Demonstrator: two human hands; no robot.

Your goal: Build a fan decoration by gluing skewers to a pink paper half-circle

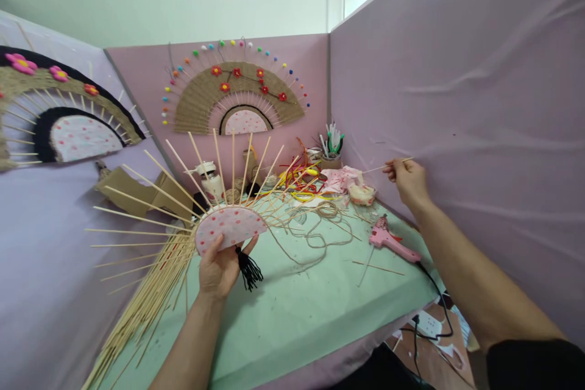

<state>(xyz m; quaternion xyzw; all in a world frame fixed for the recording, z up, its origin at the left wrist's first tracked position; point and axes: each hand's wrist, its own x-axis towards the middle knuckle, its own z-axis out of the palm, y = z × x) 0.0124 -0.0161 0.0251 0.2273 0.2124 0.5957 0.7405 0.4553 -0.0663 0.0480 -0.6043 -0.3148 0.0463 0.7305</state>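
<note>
My left hand [222,268] grips the lower edge of a half-round fan base [233,225] covered in white cloth with pink dots. Thin wooden sticks [233,164] radiate from its curved edge, and a black tassel [249,269] hangs below it. Over at the right, my right hand [408,180] pinches a thin stick [377,168], whose far end points left above a small tub [362,195] of pale stuff. Beside the tub lies a crumpled pink cloth [340,179]. A pink glue gun [393,242] rests on the table below my right hand.
Long bamboo sticks [150,292] lie piled on the left of the green table cover [292,329]. Twine [315,250], coloured strips [299,177] and a white bottle [211,183] are at the back. Finished fans [247,94] hang on the partitions. A cord [441,298] drops off the right edge.
</note>
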